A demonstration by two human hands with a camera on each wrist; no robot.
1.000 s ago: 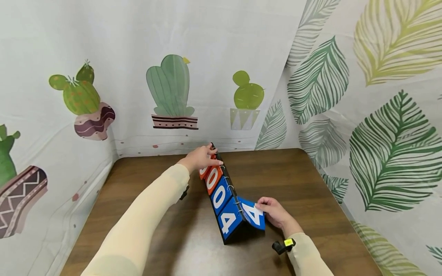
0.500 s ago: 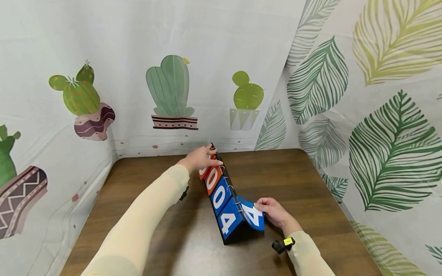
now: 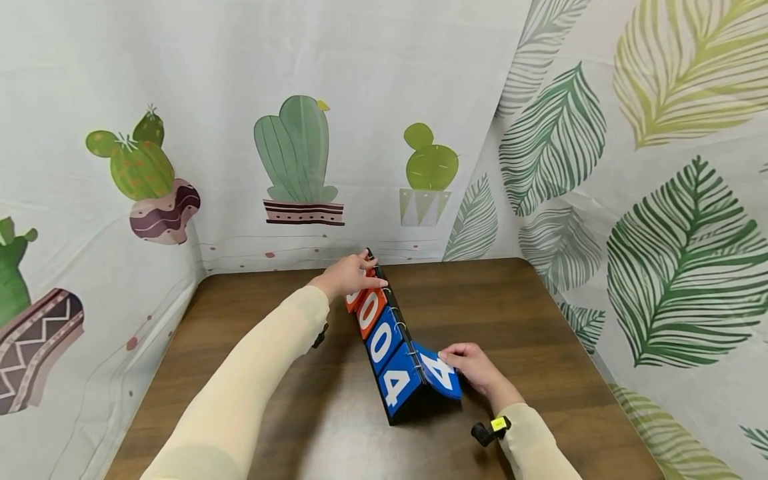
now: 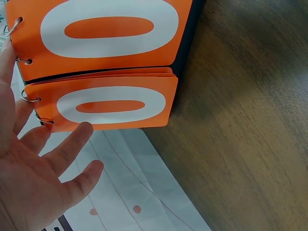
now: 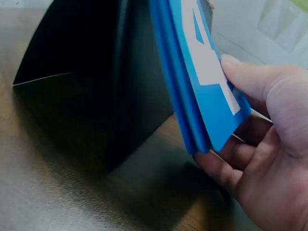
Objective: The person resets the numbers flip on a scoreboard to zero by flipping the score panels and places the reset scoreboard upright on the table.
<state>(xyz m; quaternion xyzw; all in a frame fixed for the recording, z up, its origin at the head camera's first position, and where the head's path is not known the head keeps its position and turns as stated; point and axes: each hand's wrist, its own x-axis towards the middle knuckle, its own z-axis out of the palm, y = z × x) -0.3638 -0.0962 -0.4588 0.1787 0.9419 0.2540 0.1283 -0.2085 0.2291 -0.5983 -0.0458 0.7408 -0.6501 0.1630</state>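
Note:
A tent-shaped flip scoreboard (image 3: 390,312) stands on the table, with orange and blue number cards on metal rings along its black ridge. At its far end my left hand (image 3: 346,275) holds the ridge by the rings. In the left wrist view, two orange zero cards (image 4: 110,105) hang beside the left hand (image 4: 43,173), whose ring fingertip touches the card edge. My right hand (image 3: 474,367) pinches several blue cards (image 3: 439,372), the upper one showing a 4, at the near end. In the right wrist view, the right thumb (image 5: 255,79) presses that card's face, fingers beneath.
The brown wooden table (image 3: 270,413) carries the scoreboard. White curtains (image 3: 210,100) printed with cacti and leaves hang behind it and along both sides. A black wrist strap with a yellow tag (image 3: 499,424) is on the right wrist.
The blue cards in my right hand have shifted slightly, and the thumb sits a little further left on the 4. My left hand and the scoreboard stay in place.

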